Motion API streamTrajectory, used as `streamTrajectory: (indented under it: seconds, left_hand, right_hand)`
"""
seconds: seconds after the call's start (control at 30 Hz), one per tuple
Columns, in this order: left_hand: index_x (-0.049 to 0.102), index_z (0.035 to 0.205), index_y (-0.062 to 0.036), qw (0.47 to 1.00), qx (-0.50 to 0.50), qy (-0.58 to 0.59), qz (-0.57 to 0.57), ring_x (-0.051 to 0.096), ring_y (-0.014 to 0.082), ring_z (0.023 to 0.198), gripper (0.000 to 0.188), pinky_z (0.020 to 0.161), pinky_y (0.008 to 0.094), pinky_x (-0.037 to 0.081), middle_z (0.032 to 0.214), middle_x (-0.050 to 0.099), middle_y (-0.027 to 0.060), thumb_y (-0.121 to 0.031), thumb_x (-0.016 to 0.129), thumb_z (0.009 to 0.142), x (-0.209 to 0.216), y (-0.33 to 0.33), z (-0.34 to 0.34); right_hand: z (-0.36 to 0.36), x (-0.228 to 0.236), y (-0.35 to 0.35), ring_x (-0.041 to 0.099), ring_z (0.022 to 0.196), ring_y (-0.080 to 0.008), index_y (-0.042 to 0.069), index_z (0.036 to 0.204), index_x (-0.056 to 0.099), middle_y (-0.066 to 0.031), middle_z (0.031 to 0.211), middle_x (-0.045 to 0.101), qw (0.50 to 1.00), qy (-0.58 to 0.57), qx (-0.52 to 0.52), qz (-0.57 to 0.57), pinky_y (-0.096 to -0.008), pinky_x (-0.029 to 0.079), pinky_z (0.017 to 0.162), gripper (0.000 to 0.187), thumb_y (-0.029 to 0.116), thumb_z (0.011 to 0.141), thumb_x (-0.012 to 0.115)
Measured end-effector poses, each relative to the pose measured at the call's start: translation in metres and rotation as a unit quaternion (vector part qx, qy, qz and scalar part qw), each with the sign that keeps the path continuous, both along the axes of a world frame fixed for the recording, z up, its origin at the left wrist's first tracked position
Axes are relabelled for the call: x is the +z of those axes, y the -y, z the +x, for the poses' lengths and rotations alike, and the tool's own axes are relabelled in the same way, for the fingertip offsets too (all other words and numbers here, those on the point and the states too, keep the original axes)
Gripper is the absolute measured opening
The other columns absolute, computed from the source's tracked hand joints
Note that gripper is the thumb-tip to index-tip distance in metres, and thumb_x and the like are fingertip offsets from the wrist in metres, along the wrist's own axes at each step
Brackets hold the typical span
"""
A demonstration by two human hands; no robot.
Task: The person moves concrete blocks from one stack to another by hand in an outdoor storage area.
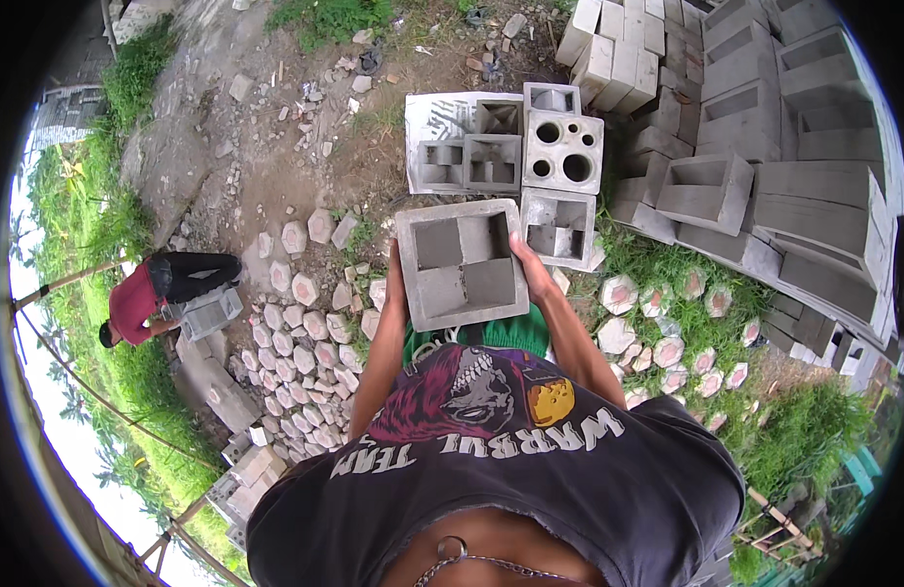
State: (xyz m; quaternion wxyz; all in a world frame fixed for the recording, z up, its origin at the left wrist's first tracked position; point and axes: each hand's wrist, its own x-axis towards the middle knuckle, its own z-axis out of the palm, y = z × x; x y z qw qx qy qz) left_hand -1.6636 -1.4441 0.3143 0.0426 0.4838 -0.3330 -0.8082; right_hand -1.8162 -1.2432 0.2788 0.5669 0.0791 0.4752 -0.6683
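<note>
A square grey concrete ventilation block [462,323] is held in front of my body, its opening split into four slanted quarters. My left hand [396,284] presses against its left side, the fingers mostly hidden by the block. On the opposite side, my right hand [532,269] grips the edge with the thumb over the rim. Just past the block, more ventilation blocks lie on the ground: a block with round holes [563,139], a block with slanted faces [557,209] touching it, and smaller square ones [493,176] on a white printed sheet [434,110].
Tall stacks of concrete blocks [735,108] stand at the right. Hexagonal pavers [303,288] cover the ground at left and right, with grass between. At far left a person [139,303] in a red shirt bends over another block [212,313]. Rubble [242,88] lies ahead.
</note>
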Motion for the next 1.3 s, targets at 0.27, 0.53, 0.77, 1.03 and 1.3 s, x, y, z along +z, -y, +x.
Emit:
streamTrajectory:
  seconds: [0.27, 0.53, 0.77, 1.03, 1.3]
  left_hand:
    - [0.039, 0.138, -0.0023, 0.948, -0.317, 0.019, 0.012, 0.045, 0.0257, 0.122, 0.070, 0.104, 0.0353, 0.033, 0.137, 0.044, 0.0139, -0.057, 0.032, 0.094, -0.108, 0.201, -0.155]
    - [0.050, 0.125, 0.0079, 0.839, -0.523, 0.094, -0.115, 0.050, 0.0231, 0.112, 0.073, 0.097, 0.0312, 0.035, 0.122, 0.056, 0.0183, -0.056, 0.039, 0.092, -0.275, 0.286, -0.256]
    - [0.048, 0.125, 0.0050, 0.720, -0.622, 0.118, -0.283, 0.052, 0.0296, 0.114, 0.072, 0.097, 0.0337, 0.037, 0.116, 0.059, 0.0234, -0.056, 0.047, 0.088, -0.364, 0.260, -0.344]
    - [0.005, 0.148, -0.0087, 0.596, -0.723, -0.004, -0.349, -0.016, 0.0435, 0.138, 0.111, 0.106, 0.0558, -0.013, 0.149, -0.007, 0.0313, -0.078, 0.047, 0.072, -0.438, 0.233, -0.427]
    - [0.009, 0.148, -0.0094, 0.555, -0.767, 0.080, -0.312, -0.024, 0.0403, 0.136, 0.118, 0.104, 0.0572, -0.015, 0.149, -0.008, 0.0291, -0.085, 0.046, 0.065, -0.472, 0.224, -0.481]
  right_hand:
    - [-0.005, -0.074, 0.151, 0.050, 0.114, -0.0290, 0.001, 0.136, 0.034, -0.0180, 0.124, 0.049, 0.948, 0.086, -0.292, 0.095, -0.0416, 0.043, 0.095, 0.080, 0.029, 0.072, 0.075]
    - [-0.026, -0.226, 0.259, 0.061, 0.088, -0.0219, -0.003, 0.118, 0.051, -0.0118, 0.104, 0.061, 0.855, 0.114, -0.462, 0.204, -0.0336, 0.050, 0.082, 0.052, 0.024, 0.079, 0.072]
    - [-0.044, -0.358, 0.281, 0.059, 0.072, -0.0156, -0.003, 0.096, 0.064, -0.0095, 0.087, 0.065, 0.742, 0.073, -0.574, 0.338, -0.0287, 0.048, 0.069, 0.029, 0.017, 0.076, 0.070]
    - [-0.086, -0.402, 0.310, 0.060, 0.083, -0.0172, -0.005, 0.098, 0.064, -0.0088, 0.093, 0.065, 0.627, 0.097, -0.708, 0.312, -0.0299, 0.046, 0.078, 0.030, 0.012, 0.073, 0.071]
    - [-0.125, -0.420, 0.323, 0.058, 0.091, -0.0160, -0.005, 0.107, 0.062, -0.0074, 0.103, 0.064, 0.557, 0.026, -0.773, 0.302, -0.0285, 0.043, 0.084, 0.036, 0.007, 0.074, 0.070]
